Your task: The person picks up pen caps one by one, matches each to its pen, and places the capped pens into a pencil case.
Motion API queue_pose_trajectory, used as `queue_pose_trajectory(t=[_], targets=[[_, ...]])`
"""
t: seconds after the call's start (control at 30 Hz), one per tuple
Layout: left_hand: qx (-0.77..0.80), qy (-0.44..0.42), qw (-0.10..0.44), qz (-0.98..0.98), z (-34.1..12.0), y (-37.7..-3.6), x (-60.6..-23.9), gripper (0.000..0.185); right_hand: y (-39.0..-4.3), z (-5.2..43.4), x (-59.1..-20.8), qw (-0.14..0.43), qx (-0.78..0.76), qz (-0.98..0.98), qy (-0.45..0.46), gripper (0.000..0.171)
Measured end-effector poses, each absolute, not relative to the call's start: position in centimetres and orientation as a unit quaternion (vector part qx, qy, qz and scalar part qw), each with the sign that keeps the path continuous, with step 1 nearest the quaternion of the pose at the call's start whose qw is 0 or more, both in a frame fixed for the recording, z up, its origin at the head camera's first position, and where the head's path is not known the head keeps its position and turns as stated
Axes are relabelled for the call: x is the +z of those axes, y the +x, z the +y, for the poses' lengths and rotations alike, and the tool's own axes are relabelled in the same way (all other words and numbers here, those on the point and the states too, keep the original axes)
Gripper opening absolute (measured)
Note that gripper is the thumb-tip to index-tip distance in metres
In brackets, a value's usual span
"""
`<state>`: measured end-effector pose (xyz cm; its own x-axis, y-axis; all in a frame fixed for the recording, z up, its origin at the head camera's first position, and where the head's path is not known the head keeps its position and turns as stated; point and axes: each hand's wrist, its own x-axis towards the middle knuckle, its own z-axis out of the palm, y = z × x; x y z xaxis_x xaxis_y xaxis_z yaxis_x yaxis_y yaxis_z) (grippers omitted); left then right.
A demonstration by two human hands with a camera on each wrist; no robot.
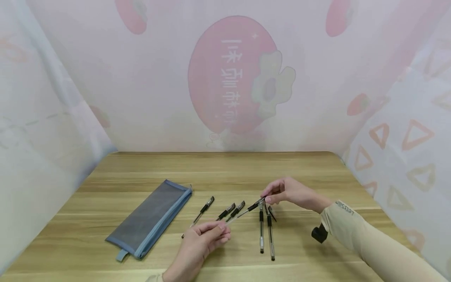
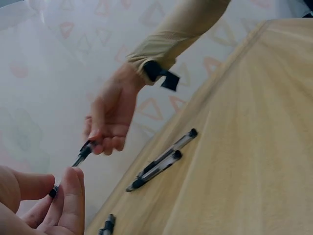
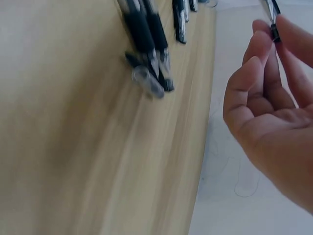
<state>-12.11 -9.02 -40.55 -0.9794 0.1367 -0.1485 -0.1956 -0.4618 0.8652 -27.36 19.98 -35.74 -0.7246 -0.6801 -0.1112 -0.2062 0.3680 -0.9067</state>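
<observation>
Between my two hands a gel pen (image 1: 243,213) with a clear barrel and black grip is held slantwise above the table. My left hand (image 1: 202,244) pinches its barrel end between thumb and fingers. At the other, black end, my right hand (image 1: 287,192) pinches it with thumb and fingertips, also seen in the right wrist view, where the pen's dark end (image 3: 275,33) shows. Below the right hand lie two similar pens (image 1: 261,227), side by side. Near their upper ends is a small clear and black piece (image 3: 148,82) that looks like a pen cap.
More black-gripped pens (image 1: 237,209) lie behind the left hand, and a single pen (image 1: 202,213) lies nearer the pouch. A grey mesh zip pouch (image 1: 148,215) with blue edging rests at the left of the wooden table (image 1: 225,166). Printed cloth (image 1: 158,98) hangs around the table.
</observation>
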Motion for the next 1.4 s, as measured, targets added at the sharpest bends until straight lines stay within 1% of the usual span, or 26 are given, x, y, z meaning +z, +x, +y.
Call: queue_pose_trajectory(t=[0.23, 0.4, 0.57, 0.77, 0.93, 1.07, 1.3, 1.4], targets=[[0.845, -0.040, 0.105, 0.522, -8.7, -12.0, -41.2, 0.028, -29.0, 19.4, -35.8, 0.267, -0.467, 0.789, -0.298, 0.020], [0.828, -0.050, 0.114, 0.546, -8.6, -12.0, -41.4, 0.029, -29.7, 18.8, -36.3, 0.263, -0.449, 0.796, -0.309, 0.017], [0.817, -0.051, 0.138, 0.557, -8.6, -11.9, -41.5, 0.031, -30.2, 18.3, -37.0, 0.263, -0.446, 0.795, -0.315, 0.016], [0.812, -0.053, 0.155, 0.560, -8.3, -11.9, -41.7, 0.031, -30.6, 18.1, -37.5, 0.264, -0.434, 0.795, -0.330, 0.019], [0.804, -0.040, 0.156, 0.572, -8.0, -11.9, -42.1, 0.026, -30.9, 18.0, -37.6, 0.269, -0.416, 0.799, -0.341, 0.018], [0.801, -0.033, 0.153, 0.578, -7.7, -12.0, -42.3, 0.024, -31.2, 17.7, -37.6, 0.261, -0.395, 0.807, -0.353, 0.016], [0.791, -0.027, 0.138, 0.595, -7.8, -12.0, -42.1, 0.024, -31.9, 17.1, -37.7, 0.259, -0.373, 0.817, -0.355, 0.015], [0.786, -0.032, 0.141, 0.601, -7.9, -12.0, -42.0, 0.023, -32.1, 16.7, -37.8, 0.261, -0.365, 0.821, -0.354, 0.015]])
